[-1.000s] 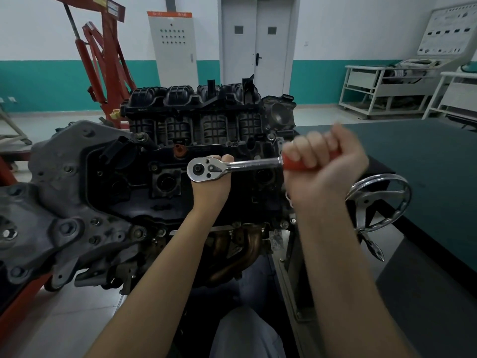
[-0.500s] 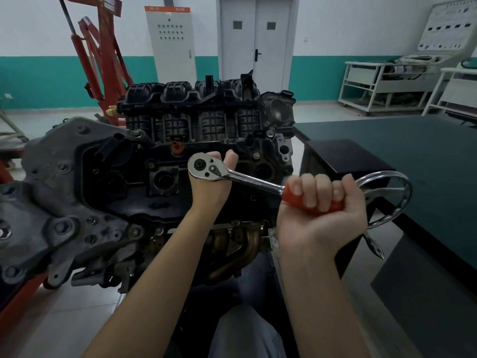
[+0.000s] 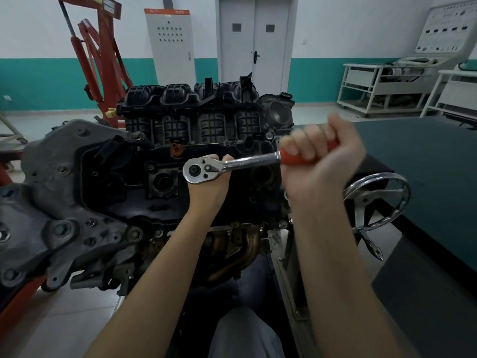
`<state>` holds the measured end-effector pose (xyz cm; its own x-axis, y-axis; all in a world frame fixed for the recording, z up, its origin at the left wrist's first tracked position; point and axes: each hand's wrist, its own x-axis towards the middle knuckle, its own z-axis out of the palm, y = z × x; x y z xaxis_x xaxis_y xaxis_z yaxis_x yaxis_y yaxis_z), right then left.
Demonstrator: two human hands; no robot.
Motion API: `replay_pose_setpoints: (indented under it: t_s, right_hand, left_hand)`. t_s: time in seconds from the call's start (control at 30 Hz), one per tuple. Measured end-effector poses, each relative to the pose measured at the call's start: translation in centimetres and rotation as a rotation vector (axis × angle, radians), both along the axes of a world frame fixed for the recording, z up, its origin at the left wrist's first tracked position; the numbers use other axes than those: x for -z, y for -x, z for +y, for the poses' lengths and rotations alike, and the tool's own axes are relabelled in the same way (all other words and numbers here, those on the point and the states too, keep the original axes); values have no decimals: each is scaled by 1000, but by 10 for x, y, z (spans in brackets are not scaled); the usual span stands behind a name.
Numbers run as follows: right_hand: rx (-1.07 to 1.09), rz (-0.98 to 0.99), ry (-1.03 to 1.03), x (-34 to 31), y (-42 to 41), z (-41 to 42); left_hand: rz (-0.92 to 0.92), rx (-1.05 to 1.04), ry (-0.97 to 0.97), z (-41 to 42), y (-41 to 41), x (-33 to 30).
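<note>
Ratchet [image 3: 232,165] lies level across the top of the engine [image 3: 129,177]. My right hand [image 3: 320,161] is fisted round the red handle, far out for leverage. My left hand [image 3: 209,187] props the head from beneath, thumb hooked over the neck, probably to keep it seated.

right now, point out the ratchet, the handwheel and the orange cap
ratchet [image 3: 204,170], head view, its round chrome head
handwheel [image 3: 382,176], head view, top of its rim
orange cap [image 3: 176,149], head view, its middle
</note>
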<state>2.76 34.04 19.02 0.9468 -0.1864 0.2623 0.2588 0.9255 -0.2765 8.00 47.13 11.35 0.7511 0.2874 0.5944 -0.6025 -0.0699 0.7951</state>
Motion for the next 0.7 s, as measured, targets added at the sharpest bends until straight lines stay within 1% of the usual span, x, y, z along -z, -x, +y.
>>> replay_pose_setpoints:
  t_s: [0.07, 0.17, 0.3, 0.43, 0.5, 0.6, 0.7]
  right_hand:
    - [87, -12, -88, 26, 24, 9]
    - [121, -57, -159, 48, 44, 20]
    - [65, -69, -59, 25, 23, 6]
    - [-100, -10, 111, -18, -14, -9]
    - [-145, 16, 150, -31, -25, -9]
    - [-107, 22, 92, -26, -20, -5]
    - [25, -7, -34, 8, 8, 3]
  left_hand:
    - [14, -27, -29, 2, 0, 0]
    - [14, -21, -35, 5, 0, 0]
    - [41, -23, -58, 5, 0, -2]
    - [17, -16, -71, 2, -2, 0]
    - [25, -7, -80, 0, -1, -1]
    - [31, -23, -63, 0, -2, 0]
    - [32, -57, -38, 2, -1, 1]
